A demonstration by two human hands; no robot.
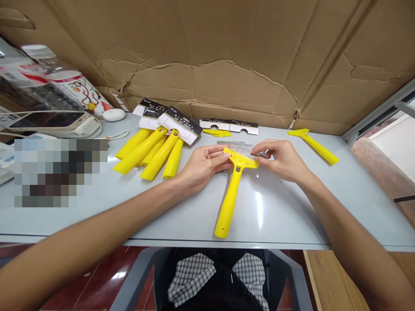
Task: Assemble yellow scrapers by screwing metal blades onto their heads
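A yellow plastic scraper [229,194] points its handle toward me, with a thin, clear or shiny plate [240,150] along its wide head. Wrapped round the left end of that head is my left hand [202,166], thumb on top. My right hand [280,159] is closed at the head's right end, pinching a small grey metal piece [261,154]; its exact kind is hard to make out. Behind the head lie flat metal blades [228,142]. Tiny screws or nuts [223,172] rest beside my left fingers, partly hidden.
Several carded yellow scrapers [158,155] lie to the left. Black-and-white cards [244,126] and small yellow parts [217,132] are behind. Another yellow scraper handle [319,147] lies right. Bottles [69,82] and a phone [48,120] stand left; cardboard [243,52] backs the table.
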